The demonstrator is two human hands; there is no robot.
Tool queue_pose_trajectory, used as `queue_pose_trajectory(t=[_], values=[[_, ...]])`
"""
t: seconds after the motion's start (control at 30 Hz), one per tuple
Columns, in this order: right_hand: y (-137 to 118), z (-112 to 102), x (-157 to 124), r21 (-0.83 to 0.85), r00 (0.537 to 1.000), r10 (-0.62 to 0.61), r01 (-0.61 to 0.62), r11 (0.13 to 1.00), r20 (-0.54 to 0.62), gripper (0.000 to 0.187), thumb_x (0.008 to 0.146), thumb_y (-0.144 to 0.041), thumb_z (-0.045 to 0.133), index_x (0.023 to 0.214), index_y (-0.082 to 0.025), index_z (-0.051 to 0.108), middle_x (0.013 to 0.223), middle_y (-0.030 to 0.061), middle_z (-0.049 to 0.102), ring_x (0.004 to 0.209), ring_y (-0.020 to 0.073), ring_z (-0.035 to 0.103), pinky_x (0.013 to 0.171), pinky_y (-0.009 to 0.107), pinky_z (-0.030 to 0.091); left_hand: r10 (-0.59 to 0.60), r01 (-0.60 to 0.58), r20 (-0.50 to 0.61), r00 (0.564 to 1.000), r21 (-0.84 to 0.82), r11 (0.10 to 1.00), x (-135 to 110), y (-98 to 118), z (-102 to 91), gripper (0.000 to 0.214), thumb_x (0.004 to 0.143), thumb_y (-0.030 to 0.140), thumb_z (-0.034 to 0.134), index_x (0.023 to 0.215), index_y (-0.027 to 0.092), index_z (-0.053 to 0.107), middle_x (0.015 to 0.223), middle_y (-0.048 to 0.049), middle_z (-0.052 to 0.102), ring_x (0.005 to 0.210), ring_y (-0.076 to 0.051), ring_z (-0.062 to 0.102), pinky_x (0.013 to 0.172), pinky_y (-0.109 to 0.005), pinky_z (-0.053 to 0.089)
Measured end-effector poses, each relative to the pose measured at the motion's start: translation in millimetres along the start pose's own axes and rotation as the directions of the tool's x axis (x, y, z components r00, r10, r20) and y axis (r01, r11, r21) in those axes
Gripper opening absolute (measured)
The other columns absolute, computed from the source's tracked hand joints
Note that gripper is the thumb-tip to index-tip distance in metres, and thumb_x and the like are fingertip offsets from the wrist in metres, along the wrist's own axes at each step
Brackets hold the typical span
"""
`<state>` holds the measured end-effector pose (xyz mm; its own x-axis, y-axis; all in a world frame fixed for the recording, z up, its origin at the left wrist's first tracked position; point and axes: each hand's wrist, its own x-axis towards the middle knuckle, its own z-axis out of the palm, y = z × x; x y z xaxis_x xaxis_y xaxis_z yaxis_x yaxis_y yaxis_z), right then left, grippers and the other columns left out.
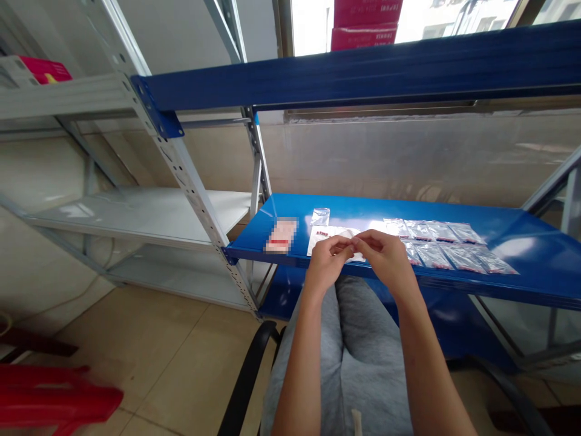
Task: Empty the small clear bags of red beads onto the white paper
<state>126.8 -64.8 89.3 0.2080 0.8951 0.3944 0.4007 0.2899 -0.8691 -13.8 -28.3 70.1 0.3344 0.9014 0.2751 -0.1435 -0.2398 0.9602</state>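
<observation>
My left hand (325, 264) and my right hand (385, 257) meet at the fingertips over the front of the blue shelf. Both are pinched closed; whatever lies between the fingers is too small or hidden to make out. Beneath them is a white sheet (315, 244), partly covered by my hands, with small dark reddish bits (322, 234) on its left part. Just behind the sheet lies a clear plastic bag (321, 217). To the right of my right hand, several flat clear bags (463, 257) with reddish edges lie in two rows.
A blurred-out pinkish item (281, 236) lies at the blue shelf's (354, 206) left end. A blue beam (363, 75) crosses above, joined to a perforated metal post (181, 166). White shelves (149, 209) stand left. A black armrest (249, 375) and red plastic stool (59, 393) are below.
</observation>
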Motion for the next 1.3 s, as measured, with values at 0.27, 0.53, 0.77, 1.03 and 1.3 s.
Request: queue_pose_trajectory(t=[0.27,0.53,0.77,1.03,1.3], values=[[1,-9,0,-0.109,1.0,-0.011,0.013,0.994,0.024,0.025,0.086,-0.039,0.058,0.08,-0.018,0.071,0.075,0.005,0.074,0.072,0.0216,0.069,0.068,0.03,0.049,0.07,-0.06,-0.056,0.996,0.165,0.984,-2,3,4.8,0.013,0.087,0.029,0.067,0.083,0.017,0.07,0.084,-0.0038,0.072,0.079,-0.016,0.067,0.076,-0.025,0.051],[2,-19,-2,-0.214,0.988,-0.034,0.066,0.975,0.148,0.023,0.088,-0.034,0.056,0.078,-0.019,0.071,0.075,0.0048,0.075,0.07,0.0206,0.068,0.068,0.03,0.047,0.114,-0.104,-0.024,0.993,0.272,0.957,-7,9,12.0,0.008,0.089,0.022,0.062,0.084,0.019,0.066,0.082,-0.0014,0.072,0.078,-0.015,0.068,0.073,-0.025,0.053],[3,-28,-4,-0.291,0.979,-0.063,0.118,0.949,0.194,0.022,0.089,-0.03,0.054,0.078,-0.019,0.07,0.072,0.0033,0.073,0.066,0.0189,0.067,0.064,0.028,0.044,0.095,-0.099,0.028,0.995,0.308,0.946,-8,10,13.5,0.011,0.091,0.023,0.061,0.081,0.019,0.066,0.08,-0.003,0.072,0.075,-0.016,0.068,0.07,-0.025,0.051],[5,-26,-4,-0.411,0.962,-0.156,0.238,0.88,0.223,0.023,0.093,-0.029,0.051,0.075,-0.02,0.062,0.065,0.0017,0.067,0.059,0.0159,0.059,0.06,0.027,0.035,0.122,-0.117,0.01,0.992,0.38,0.918,-9,12,8.8,0.011,0.088,0.018,0.06,0.078,0.018,0.064,0.077,-0.0024,0.07,0.074,-0.016,0.066,0.071,-0.026,0.049],[14,-22,-3,-0.663,0.964,-0.15,0.26,0.702,0.22,0.024,0.091,-0.024,0.05,0.071,-0.02,0.062,0.064,0.0052,0.066,0.057,0.0189,0.055,0.058,0.03,0.027,0.137,-0.092,-0.032,0.99,0.595,0.799,-13,16,23.5,0.018,0.087,0.012,0.058,0.071,0.021,0.058,0.074,-0.0046,0.068,0.072,-0.02,0.063,0.071,-0.031,0.046]])
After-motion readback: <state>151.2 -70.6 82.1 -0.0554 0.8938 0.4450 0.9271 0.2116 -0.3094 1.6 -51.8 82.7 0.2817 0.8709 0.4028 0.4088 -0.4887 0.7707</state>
